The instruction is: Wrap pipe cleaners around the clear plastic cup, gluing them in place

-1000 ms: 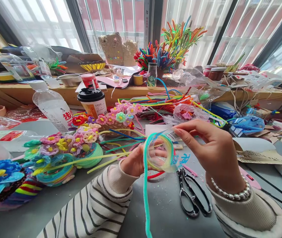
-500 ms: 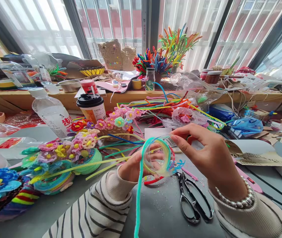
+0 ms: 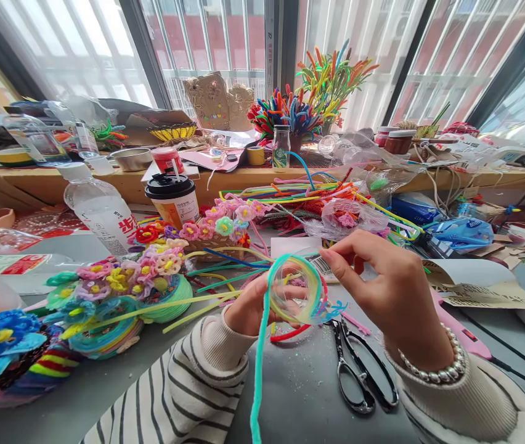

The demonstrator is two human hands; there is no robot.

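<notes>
Closest in, over the counter, a turquoise pipe cleaner is let hang from a clear plastic ring, its upper part curved round the rim. The ring is held between the hands: it is cupped from behind and beside by the left hand, fingers curled, while thumb and forefinger of the right hand are pinched together at its upper edge; what is gripped there cannot be told. Below the right hand, black-handled scissors are seen lying with their handles spread apart. Out to the left of the hands, fuzzy flowers are massed, and a plastic bottle is seen behind them, with a lidded paper cup alongside. Straight beyond the hands, loose pipe cleaners are heaped; farther off, a glass bottle is placed before a multicoloured bunch.
</notes>
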